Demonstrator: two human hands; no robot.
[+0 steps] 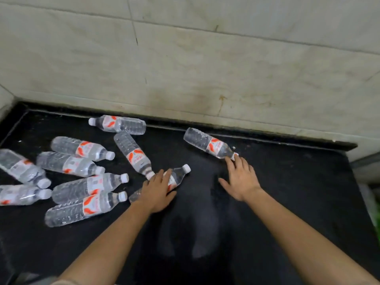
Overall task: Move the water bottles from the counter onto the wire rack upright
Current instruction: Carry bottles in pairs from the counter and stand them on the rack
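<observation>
Several clear water bottles with red-and-white labels and white caps lie on their sides on the black counter [287, 182]. Most are clustered at the left, such as one at the front [82, 208]. My left hand [158, 190] lies flat on top of a lying bottle [178, 175], fingers spread over its label, not clearly wrapped around it. A lone bottle [209, 143] lies at the right near the wall. My right hand [239, 177] is open, its fingertips touching that bottle's cap end. No wire rack is in view.
A stained tiled wall [205, 68] rises directly behind the counter. The counter's right edge drops off near a green and white object [373, 204]. Bare black surface stretches between and in front of my forearms.
</observation>
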